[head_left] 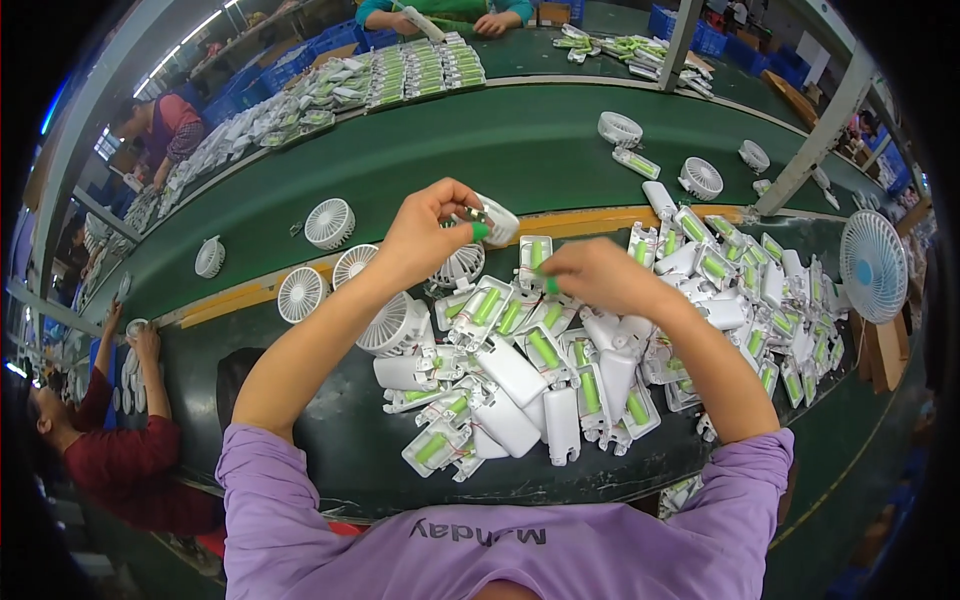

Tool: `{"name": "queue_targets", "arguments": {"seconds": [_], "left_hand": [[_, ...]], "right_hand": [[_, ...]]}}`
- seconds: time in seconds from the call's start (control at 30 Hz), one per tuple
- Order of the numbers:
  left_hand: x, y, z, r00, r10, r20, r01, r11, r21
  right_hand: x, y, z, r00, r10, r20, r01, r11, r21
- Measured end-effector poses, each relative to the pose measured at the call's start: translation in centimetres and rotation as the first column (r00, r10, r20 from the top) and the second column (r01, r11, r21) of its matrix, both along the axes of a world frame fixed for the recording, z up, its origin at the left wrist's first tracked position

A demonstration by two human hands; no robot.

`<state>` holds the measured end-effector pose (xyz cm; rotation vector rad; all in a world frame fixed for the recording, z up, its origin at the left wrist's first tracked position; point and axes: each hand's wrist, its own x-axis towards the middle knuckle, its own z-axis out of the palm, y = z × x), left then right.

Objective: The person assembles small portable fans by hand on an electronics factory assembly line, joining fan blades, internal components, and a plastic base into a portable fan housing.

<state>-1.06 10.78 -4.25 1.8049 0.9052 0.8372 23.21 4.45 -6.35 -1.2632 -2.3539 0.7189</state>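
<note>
My left hand [435, 228] pinches a smooth, rounded shell [501, 222]; right hand [600, 274] bent over oblong casings [511, 368], can't tell if holding.

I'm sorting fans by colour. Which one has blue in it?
The fan at the far right: its middle is light blue, while the white fans to its left show none.
</note>
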Motion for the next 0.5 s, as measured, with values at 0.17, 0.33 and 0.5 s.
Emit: {"name": "queue_targets", "arguments": {"seconds": [0.17,0.33,0.5], "left_hand": [[0.2,-0.7,0.1,0.998,0.008,-0.070,-0.013,0.998,-0.061],[0.9,-0.9,0.5,0.998,-0.031,-0.051,0.024,0.992,-0.120],[1.4,-0.9,0.5,0.997,-0.067,-0.028,0.064,0.993,-0.103]], "right_hand": [[8.5,5.4,0.3,0.833,-0.548,0.078,0.502,0.807,0.310],[14.4,9.2,-1.3,0.479,-0.698,0.533,0.682,0.678,0.274],[14.7,12.1,-4.0,0.764,-0.621,-0.176,0.613,0.783,-0.104]]}}
